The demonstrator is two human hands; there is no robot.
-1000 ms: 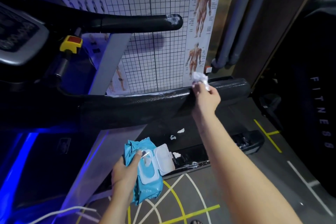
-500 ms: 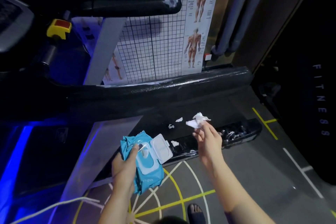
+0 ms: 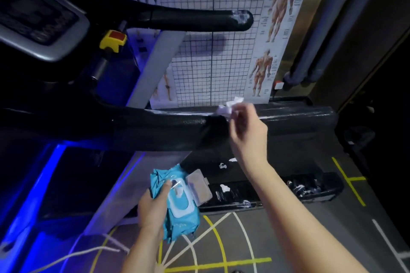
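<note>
While left grip (image 3: 153,210) clasps wipes pack (image 3: 183,215), right grip (image 3: 248,133) pinches crumpled wipe (image 3: 228,107) by handrail (image 3: 155,127).

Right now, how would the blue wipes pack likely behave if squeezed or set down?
The wipes pack looks soft: its blue film wrinkles under the left hand. Probably floppy, sagging past the grip. Its open flip lid seems stiff and could snag.

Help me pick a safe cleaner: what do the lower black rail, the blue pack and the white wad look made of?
The lower black rail: probably foam or rubber under glossy film; wrinkles and shiny streaks show. The blue pack in the left hand: soft crinkled plastic film, stiff flip lid open. The white wad, pinched by the right hand: crumpled matte wipe or tissue.
</note>
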